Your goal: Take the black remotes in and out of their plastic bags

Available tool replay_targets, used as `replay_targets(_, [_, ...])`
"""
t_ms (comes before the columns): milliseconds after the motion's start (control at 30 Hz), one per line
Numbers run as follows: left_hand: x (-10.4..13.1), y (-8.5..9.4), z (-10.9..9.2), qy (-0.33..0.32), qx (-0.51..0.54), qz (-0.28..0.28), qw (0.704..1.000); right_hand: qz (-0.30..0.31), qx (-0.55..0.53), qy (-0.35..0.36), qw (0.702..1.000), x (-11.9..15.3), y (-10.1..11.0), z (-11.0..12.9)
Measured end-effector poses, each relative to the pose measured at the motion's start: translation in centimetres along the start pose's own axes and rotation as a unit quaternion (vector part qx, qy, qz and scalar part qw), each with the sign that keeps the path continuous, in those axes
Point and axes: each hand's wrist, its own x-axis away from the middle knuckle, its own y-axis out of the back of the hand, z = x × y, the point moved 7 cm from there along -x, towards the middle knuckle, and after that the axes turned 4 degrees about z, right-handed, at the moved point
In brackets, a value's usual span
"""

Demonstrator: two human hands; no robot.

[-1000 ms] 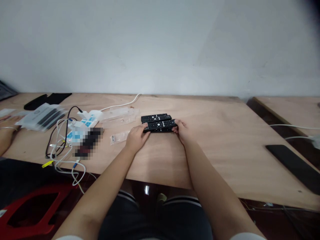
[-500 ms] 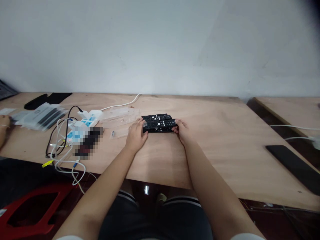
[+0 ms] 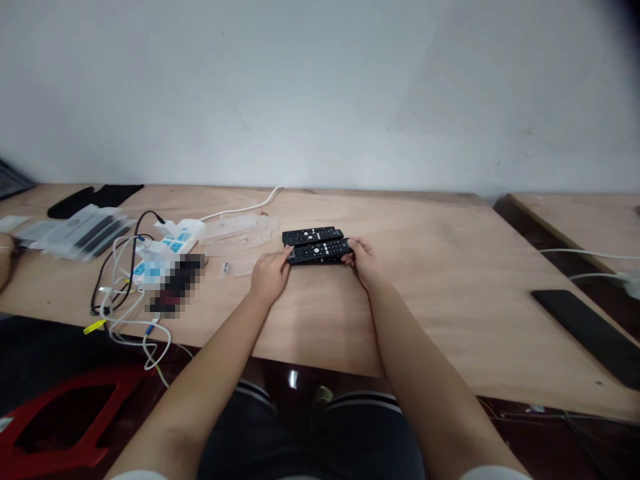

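Observation:
Between my two hands lies a black remote control with white-marked buttons, on top of what looks like another remote underneath. My left hand grips its left end, thumb and fingers closed there. On the right end, my right hand pinches the remote between thumb and fingers. Just behind it more black remotes lie close together on the wooden table. Flat clear plastic sleeves spread out left of the remotes, beyond my left hand.
A white power strip with tangled cables stands to the left, beside a pixelated dark object. Farther left are bagged items and another person's hand. A black flat object lies at right. A red stool is below.
The top remote's left end has come slightly nearer to me, so it sits at more of a slant. My left fingers have drawn back a little from over its end.

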Motion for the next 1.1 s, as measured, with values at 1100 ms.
replay_targets(1100, [0.0,0.2,0.7,0.025,0.013,-0.022,0.999,0.023,0.012,0.003,1.000,0.4,-0.4,0.3])
